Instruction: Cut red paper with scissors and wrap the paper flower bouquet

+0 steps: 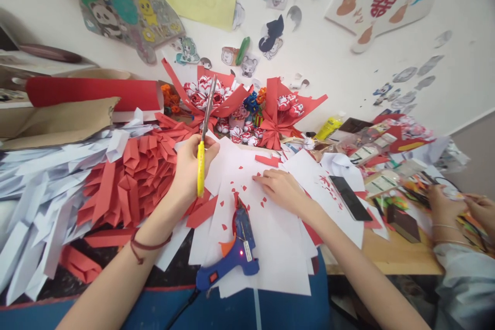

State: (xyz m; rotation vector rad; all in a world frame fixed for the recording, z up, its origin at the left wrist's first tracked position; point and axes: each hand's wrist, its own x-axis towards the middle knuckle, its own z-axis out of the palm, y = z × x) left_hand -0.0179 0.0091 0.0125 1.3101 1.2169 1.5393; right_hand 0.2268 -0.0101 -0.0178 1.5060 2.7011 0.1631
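Note:
My left hand (193, 162) is closed around a pair of scissors (207, 118) with a yellow handle. The blades point up and away from me. My right hand (280, 191) lies low over the white paper sheets (270, 252), its fingers stretched to the left and nothing visible in them. Small red paper bits (233, 190) are scattered on the sheet near its fingertips. A blue hot glue gun (242, 242) rests on the paper between my arms, with a red light glowing on its side.
Folded red paper strips (143, 165) and white strips (34, 201) are heaped at left. Red-wrapped paper flower bouquets (209, 93) stand against the wall. A phone (350, 198) lies at right. Another person's hands (444, 206) work at the right edge.

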